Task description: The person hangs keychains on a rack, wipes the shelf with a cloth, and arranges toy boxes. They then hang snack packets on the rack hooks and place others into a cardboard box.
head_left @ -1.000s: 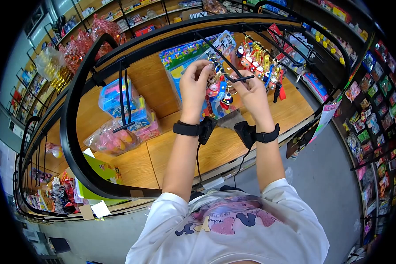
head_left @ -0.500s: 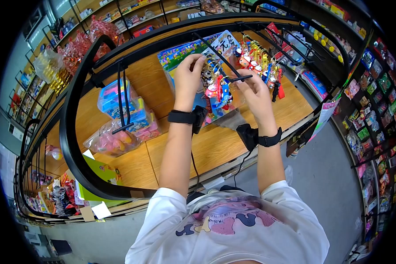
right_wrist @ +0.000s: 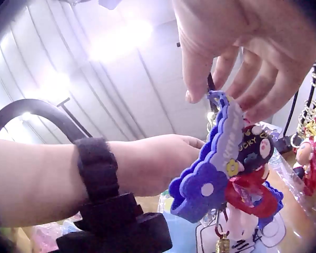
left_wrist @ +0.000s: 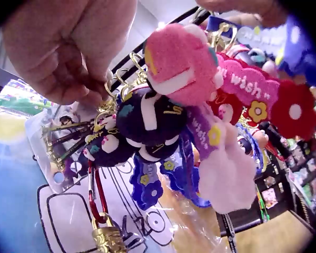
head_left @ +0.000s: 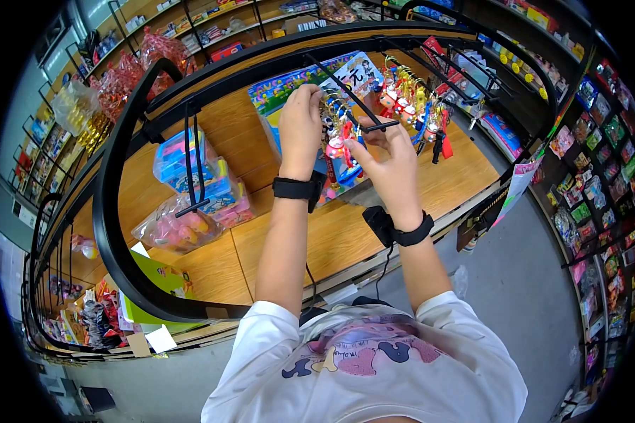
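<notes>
Keychains with doll charms (head_left: 336, 149) hang in a row from a black display hook (head_left: 344, 90). My left hand (head_left: 300, 134) is at their left; its thumb and fingertips pinch a gold keychain ring at the row's inner part. My right hand (head_left: 395, 166) is around the hook's front end, thumb straight and apart from the loosely bent fingers. Below it hangs a blue flower strap (right_wrist: 203, 182), beside a dark round charm (right_wrist: 255, 147). The left wrist view shows a pink charm (left_wrist: 184, 68) and a gold padlock-shaped charm (left_wrist: 109, 237) on a red loop.
Another row of keychains (head_left: 409, 102) hangs to the right. Colourful packs (head_left: 271, 106) stand behind the hook. Boxed toys (head_left: 183, 166) and a bag of pink items (head_left: 180, 229) sit on the wooden shelf (head_left: 317, 236). A black curved rail (head_left: 113, 211) borders the left side.
My left hand first drew back from the charms, then its fingers closed in at the rings. My right hand shifted left and lower, its thumb now spread beside the charms.
</notes>
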Tool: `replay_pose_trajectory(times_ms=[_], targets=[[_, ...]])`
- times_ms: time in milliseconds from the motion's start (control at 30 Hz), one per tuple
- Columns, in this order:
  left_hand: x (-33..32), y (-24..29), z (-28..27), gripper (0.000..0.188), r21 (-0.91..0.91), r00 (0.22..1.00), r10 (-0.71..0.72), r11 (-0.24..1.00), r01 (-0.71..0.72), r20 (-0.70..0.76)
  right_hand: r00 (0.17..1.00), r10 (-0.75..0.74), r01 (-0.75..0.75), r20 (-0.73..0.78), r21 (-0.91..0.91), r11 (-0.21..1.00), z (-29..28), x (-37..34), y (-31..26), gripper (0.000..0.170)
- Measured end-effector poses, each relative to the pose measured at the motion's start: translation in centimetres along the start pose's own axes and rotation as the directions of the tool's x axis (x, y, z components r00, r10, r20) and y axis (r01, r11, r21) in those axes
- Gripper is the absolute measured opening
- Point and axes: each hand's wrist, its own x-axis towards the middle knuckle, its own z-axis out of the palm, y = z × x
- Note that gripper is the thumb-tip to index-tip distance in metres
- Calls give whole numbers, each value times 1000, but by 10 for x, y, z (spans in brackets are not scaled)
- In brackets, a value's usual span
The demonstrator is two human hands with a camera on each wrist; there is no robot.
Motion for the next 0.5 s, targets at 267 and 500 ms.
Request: replay_pose_trajectory(times_ms=[267,500], targets=[[-18,37,-28,14,-95,999,-50,994,50,4,998,-16,20,-59,80,997,7,1,3,35],[-26,47,-27,13,-163,993,-9,986,28,118,995,-39,35,-94,-49,998,9,-1,1,41]])
